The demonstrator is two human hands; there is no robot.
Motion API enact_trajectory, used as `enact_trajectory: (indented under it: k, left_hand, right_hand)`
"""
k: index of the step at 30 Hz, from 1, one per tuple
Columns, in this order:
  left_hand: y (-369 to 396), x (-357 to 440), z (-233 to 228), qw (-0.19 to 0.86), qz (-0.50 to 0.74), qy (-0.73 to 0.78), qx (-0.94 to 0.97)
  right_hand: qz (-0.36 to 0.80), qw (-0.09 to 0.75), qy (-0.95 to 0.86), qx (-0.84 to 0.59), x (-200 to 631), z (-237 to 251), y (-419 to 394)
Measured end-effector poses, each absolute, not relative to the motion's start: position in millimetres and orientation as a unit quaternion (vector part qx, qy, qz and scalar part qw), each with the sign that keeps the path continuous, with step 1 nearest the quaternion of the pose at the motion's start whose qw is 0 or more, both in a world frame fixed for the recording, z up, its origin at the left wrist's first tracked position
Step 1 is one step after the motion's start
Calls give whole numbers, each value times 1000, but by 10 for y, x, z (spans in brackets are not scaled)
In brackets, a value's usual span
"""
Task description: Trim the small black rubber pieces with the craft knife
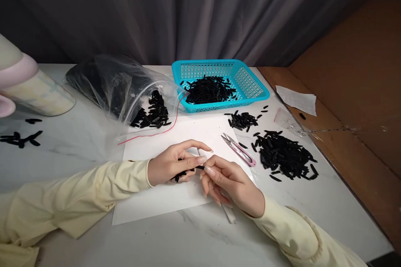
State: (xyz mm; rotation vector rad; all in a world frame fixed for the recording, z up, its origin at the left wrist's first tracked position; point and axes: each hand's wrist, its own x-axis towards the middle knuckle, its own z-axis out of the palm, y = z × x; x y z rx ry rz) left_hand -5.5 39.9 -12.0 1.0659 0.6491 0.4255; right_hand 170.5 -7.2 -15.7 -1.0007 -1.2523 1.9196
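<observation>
We see a smooth, faintly glossy marble-look desk (78,146) carrying a matt white paper sheet (163,200). Toward its far edge stands a glossy turquoise plastic basket (250,87) with perforated walls, beside a clear, shiny, crinkled plastic bag (119,87). The small black pieces (286,156) look like dull plastic. The snips (239,150) show bright metal blades and pink plastic. Our sleeves (78,192) are soft matt cloth.

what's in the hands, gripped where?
Left hand cups small black pieces; one piece is pinched at its end between both hands' fingertips, right hand.
</observation>
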Motion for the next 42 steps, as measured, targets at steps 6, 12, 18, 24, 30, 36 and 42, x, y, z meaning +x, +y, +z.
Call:
enact_trajectory:
  k: [6,12,18,24,30,36,42]
  left_hand:
    - [414,-79,-126,802,204,293,478]
    - [384,-48,-122,773,191,320,513]
    - [385,-46,-140,766,195,346,506]
    - [367,-58,-151,743,207,339,538]
    - [356,-66,-172,686,227,358,592]
    - [352,-63,-166,681,228,361,594]
    - [343,-48,-153,719,251,357,540]
  right_hand:
    - [719,355,-461,-381,1749,-142,-57]
    - [705,380,-465,-377,1751,-125,-55]
    - [703,393,-455,-379,1769,-132,-51]
    - [720,379,-442,-377,1779,-137,-36]
    - [715,370,-447,-390,1762,-133,-36]
    - [713,373,-437,-402,1757,-146,-36]
    - [717,363,-444,-396,1759,-150,-33]
